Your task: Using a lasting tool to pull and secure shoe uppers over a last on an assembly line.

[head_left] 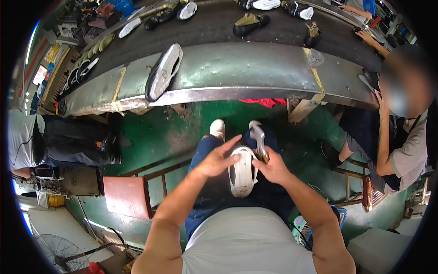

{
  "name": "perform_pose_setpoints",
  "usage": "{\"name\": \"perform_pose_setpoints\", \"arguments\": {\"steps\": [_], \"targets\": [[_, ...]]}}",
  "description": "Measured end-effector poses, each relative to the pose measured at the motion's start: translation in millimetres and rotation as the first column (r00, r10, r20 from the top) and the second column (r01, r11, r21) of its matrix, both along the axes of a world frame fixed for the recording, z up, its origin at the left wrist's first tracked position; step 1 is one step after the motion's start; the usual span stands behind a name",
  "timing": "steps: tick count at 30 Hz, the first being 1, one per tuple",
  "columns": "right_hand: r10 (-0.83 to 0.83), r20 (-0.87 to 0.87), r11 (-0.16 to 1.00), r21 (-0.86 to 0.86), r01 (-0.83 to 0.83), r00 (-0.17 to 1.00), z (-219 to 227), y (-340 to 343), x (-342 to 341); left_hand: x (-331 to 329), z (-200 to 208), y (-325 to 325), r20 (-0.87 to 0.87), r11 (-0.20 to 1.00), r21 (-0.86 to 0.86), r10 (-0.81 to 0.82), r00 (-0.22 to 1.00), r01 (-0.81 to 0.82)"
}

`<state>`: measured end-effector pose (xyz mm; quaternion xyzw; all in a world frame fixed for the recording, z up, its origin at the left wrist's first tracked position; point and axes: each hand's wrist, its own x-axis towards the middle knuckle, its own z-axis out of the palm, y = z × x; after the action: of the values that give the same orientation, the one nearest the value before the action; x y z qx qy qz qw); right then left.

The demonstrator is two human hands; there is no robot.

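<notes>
The left hand (214,160) is resting its fingers on a white shoe sole (242,171) lying sole-up on the person's lap, its grip loose and open. The right hand (271,166) is gripping a hammer (258,139), head raised just above the sole's far end.

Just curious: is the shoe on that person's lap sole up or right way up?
Sole up: the white shoe shows its grooved sole, steadied by the left hand; the right hand holds a hammer.
</notes>
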<state>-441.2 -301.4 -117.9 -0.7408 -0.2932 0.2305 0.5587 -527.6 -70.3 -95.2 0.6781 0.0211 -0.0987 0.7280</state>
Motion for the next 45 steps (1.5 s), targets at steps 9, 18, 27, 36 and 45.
{"name": "perform_pose_setpoints", "arguments": {"steps": [9, 18, 27, 36, 45], "targets": [[0.152, 0.557, 0.986, -0.142, -0.088, 0.817, 54, 15, 22, 2, 5, -29, 0.131, 0.996, 0.056, 0.060, 0.990, -0.067], [0.111, -0.339, 0.970, -0.170, -0.177, 0.934, 63, -39, -23, -9, -25, -16, -0.018, 0.973, 0.065, 0.224, 0.975, -0.222], [0.200, -0.573, 0.939, -0.121, -0.323, 0.795, 63, -22, -16, -7, -18, -12, 0.028, 0.936, 0.331, 0.122, 0.992, -0.124], [0.175, 0.095, 0.921, -0.367, -0.129, 0.980, -2, -9, -24, -9, -47, -16, 0.110, 0.927, 0.115, 0.345, 0.932, -0.356], [0.176, 0.304, 0.924, -0.380, -0.050, 0.936, -8, -10, -42, -18, -33, -7, 0.131, 0.954, 0.094, 0.272, 0.953, -0.285]]}}
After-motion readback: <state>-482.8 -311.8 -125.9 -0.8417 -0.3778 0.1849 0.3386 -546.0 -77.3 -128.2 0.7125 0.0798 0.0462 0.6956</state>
